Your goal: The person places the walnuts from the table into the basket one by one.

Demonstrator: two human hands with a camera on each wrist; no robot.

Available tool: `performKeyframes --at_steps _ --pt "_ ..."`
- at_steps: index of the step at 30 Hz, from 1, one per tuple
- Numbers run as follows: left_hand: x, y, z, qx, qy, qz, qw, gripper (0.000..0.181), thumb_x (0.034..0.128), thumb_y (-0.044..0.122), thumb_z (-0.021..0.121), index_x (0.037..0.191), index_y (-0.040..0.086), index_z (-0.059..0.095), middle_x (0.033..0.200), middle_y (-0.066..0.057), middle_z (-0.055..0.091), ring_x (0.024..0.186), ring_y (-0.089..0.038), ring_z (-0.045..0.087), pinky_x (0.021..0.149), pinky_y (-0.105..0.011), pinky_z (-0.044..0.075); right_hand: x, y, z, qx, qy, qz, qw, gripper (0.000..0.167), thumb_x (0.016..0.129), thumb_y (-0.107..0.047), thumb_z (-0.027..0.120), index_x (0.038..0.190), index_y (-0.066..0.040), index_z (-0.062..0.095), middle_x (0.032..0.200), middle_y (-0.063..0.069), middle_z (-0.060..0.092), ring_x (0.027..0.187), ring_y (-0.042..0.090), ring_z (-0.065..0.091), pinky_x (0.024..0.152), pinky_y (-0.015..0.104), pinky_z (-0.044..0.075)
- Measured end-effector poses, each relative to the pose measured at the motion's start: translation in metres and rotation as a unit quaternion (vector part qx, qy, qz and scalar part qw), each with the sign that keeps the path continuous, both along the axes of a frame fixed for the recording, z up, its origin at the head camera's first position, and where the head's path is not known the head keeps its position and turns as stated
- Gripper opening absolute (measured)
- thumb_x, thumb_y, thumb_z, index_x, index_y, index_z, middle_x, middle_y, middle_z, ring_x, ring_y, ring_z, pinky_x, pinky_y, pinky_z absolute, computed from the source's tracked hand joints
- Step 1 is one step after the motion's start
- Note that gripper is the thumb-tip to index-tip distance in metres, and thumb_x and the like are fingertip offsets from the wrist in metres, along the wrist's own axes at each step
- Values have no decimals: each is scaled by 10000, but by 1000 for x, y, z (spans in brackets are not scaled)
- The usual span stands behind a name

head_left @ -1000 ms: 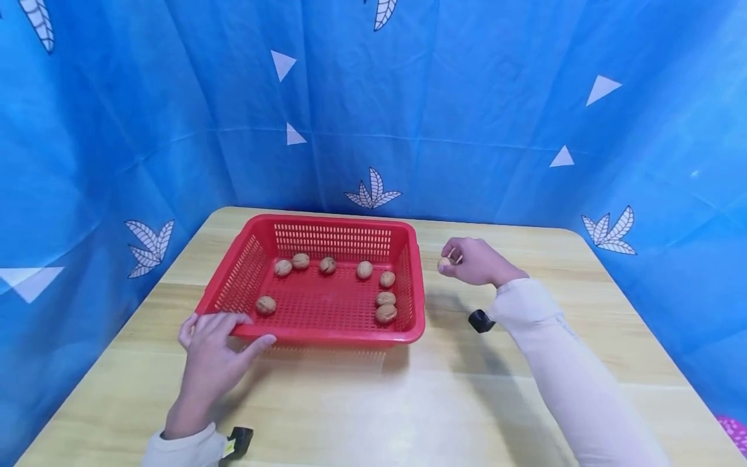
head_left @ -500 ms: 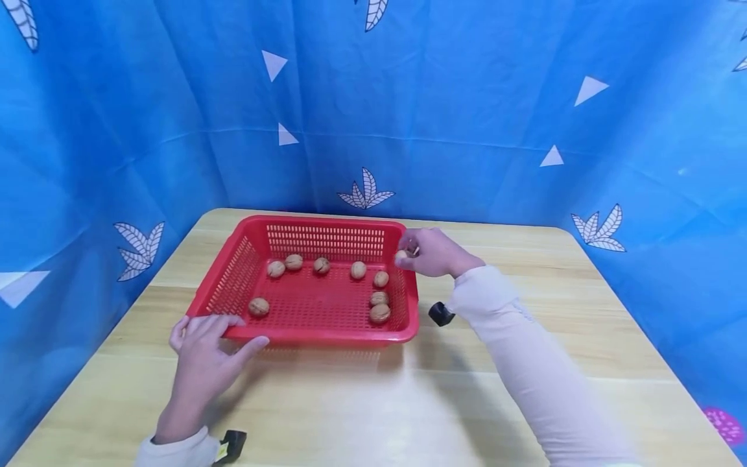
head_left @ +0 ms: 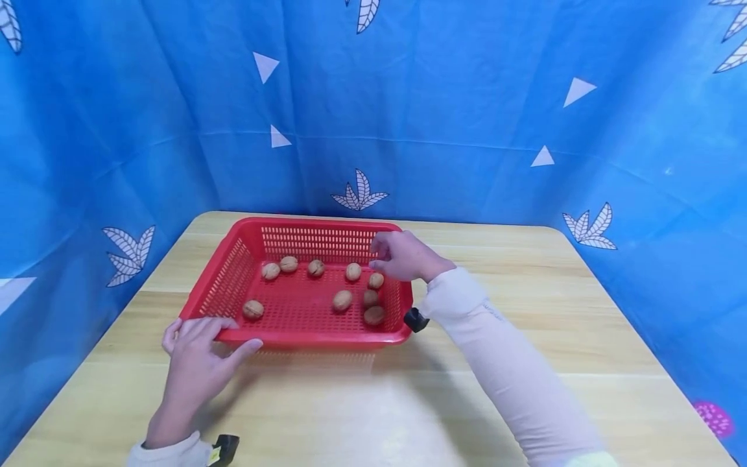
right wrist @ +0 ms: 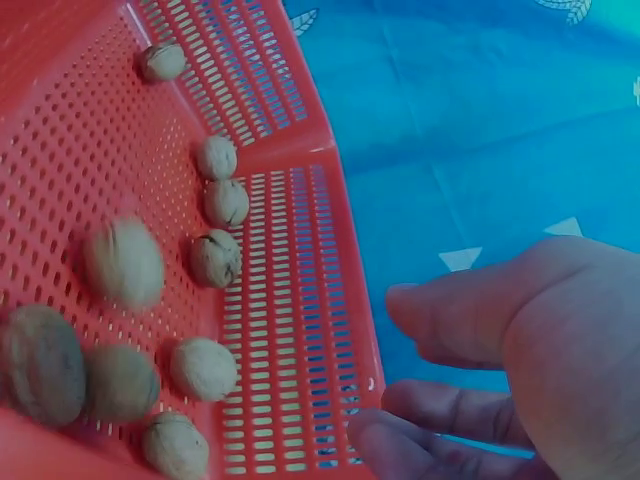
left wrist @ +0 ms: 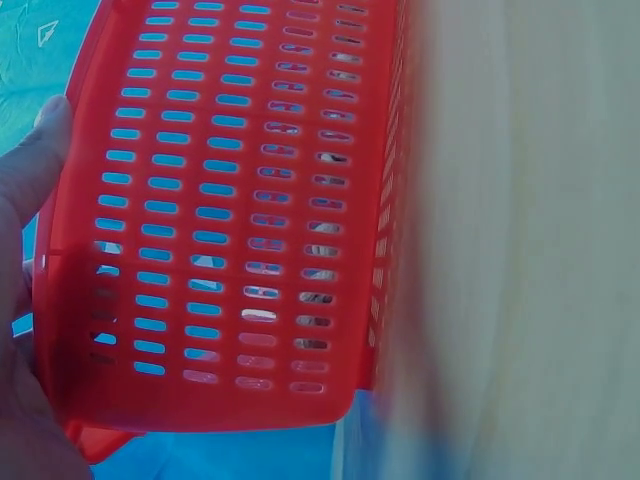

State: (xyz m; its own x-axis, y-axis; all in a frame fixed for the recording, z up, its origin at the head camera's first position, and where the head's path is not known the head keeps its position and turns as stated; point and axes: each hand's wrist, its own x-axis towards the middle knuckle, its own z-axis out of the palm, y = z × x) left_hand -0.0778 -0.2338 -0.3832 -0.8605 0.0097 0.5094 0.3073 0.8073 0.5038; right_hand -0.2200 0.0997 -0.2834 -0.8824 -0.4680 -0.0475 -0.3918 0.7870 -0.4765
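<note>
A red plastic basket [head_left: 327, 338] with slotted walls stands on the table, with several walnuts [head_left: 316, 268] scattered over its floor. My left hand [head_left: 194, 370] grips the basket's front left rim, fingers over the edge and thumb along the front. From the left wrist view, that thumb [left wrist: 50, 125] lies against the outer side of the rim. Over the basket's right wall hovers my right hand [head_left: 408, 256], its fingers parted and holding nothing. In the right wrist view a blurred walnut [right wrist: 125, 263] is out on the basket floor, away from the right hand [right wrist: 560, 340].
The pale wooden table [head_left: 525, 337] extends to the right and in front of the basket. A blue patterned cloth [head_left: 455, 97] hangs behind it and along both sides. A small black device [head_left: 416, 320] sits at the right wrist.
My right hand has come left over the basket and let go of a walnut, which now lies on the basket floor. The left hand has kept its grip on the rim.
</note>
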Motion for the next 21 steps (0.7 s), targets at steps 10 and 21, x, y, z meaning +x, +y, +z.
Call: performKeyframes --at_steps 10,21 --pt "-1 -5 12 -92 -220 -123 9996 345 857 375 733 963 55 660 955 -197 683 1007 -406 527 982 -672 118 16 41 -14 -524 803 -745 9926 163 908 -237 687 913 -80 641 808 31 639 743 190 595 677 324 510" --pt "-16 -9 46 -676 -246 276 9970 452 919 248 650 1274 -18 567 1293 -290 528 1182 -499 457 962 -676 326 56 121 -54 158 2269 -1957 9539 380 943 -330 557 1155 -18 600 1099 219 613 993 393 584 844 534 445"
